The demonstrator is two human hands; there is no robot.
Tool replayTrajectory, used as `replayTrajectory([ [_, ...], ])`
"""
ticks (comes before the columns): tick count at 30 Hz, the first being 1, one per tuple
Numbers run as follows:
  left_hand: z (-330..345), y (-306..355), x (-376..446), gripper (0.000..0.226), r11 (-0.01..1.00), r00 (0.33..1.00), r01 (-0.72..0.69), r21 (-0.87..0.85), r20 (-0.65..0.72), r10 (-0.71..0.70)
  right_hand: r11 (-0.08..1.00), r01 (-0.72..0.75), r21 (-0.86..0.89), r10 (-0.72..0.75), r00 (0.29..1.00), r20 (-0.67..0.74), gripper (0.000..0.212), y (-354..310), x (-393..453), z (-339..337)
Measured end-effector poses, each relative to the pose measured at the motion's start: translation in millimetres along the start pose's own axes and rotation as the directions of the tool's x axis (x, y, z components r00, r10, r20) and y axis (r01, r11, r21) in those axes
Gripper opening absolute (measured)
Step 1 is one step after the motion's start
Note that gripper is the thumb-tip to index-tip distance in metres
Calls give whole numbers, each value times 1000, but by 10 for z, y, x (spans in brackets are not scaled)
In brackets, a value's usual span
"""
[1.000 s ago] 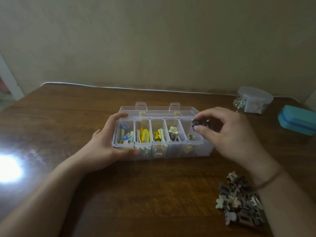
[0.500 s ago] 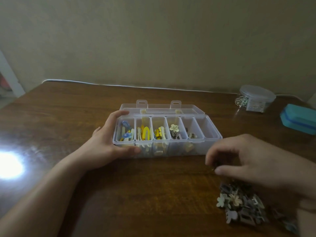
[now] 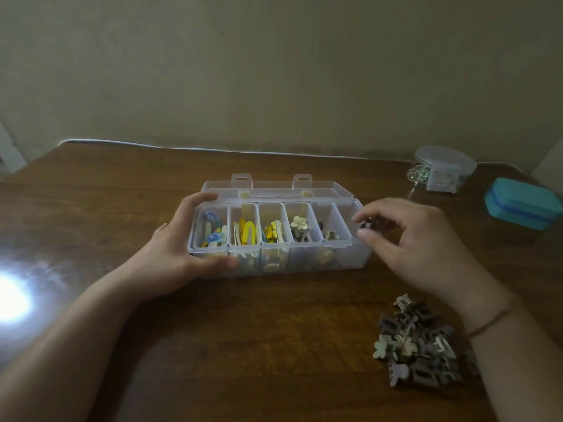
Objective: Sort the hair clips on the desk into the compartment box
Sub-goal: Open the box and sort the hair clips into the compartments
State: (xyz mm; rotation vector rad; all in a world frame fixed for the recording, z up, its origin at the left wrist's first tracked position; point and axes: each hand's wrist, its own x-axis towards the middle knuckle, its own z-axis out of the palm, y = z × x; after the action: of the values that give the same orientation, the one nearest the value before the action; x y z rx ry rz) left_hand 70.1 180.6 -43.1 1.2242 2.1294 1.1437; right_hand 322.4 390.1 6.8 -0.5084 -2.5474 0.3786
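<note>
A clear compartment box stands open mid-desk, its cells holding blue, yellow, cream and brown hair clips. My left hand grips the box's left end, thumb on the front wall and fingers over the back rim. My right hand hovers at the box's right end and pinches a small dark hair clip between thumb and fingertips, just above the rightmost cell. A pile of brown and cream hair clips lies on the desk at the lower right, beside my right wrist.
A round clear lidded jar and a teal case sit at the back right. A white cable runs along the desk's far edge by the wall. A bright light glare marks the desk at the left.
My right hand dropped to the pile at the lower right, then rose back to the box's right end with a dark clip pinched. The left hand stayed on the box.
</note>
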Motion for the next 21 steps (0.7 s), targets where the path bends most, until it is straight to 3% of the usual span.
replayTrajectory([
  [3, -2, 19, -13, 103, 1000, 1000, 3, -10, 8, -3, 1000, 8, 7, -8, 999, 42, 25, -18, -23, -69],
  [8, -8, 56, -31, 107, 999, 1000, -1, -32, 15, 1, 991, -22, 135, 34, 996, -87, 21, -116, -94, -345],
  [10, -4, 64, -29, 107, 1000, 1000, -16, -27, 14, 17, 992, 2, 128, -3, 1000, 8, 17, -178, -176, -462],
  [12, 3, 74, -22, 107, 999, 1000, -20, -31, 12, 21, 996, 40, 83, -56, 977, 205, 24, -223, -311, -508],
  [16, 13, 106, -33, 111, 999, 999, -38, -24, -12, 37, 980, 186, -63, -105, 769, 630, 38, -166, -621, -377],
  [18, 13, 105, -38, 112, 999, 999, -36, -22, -15, 36, 978, 202, -59, -116, 751, 650, 39, -131, -725, -313],
  [21, 15, 122, -40, 117, 999, 999, -35, -36, -10, 34, 972, 225, -65, -149, 805, 574, 39, -92, -835, -230],
])
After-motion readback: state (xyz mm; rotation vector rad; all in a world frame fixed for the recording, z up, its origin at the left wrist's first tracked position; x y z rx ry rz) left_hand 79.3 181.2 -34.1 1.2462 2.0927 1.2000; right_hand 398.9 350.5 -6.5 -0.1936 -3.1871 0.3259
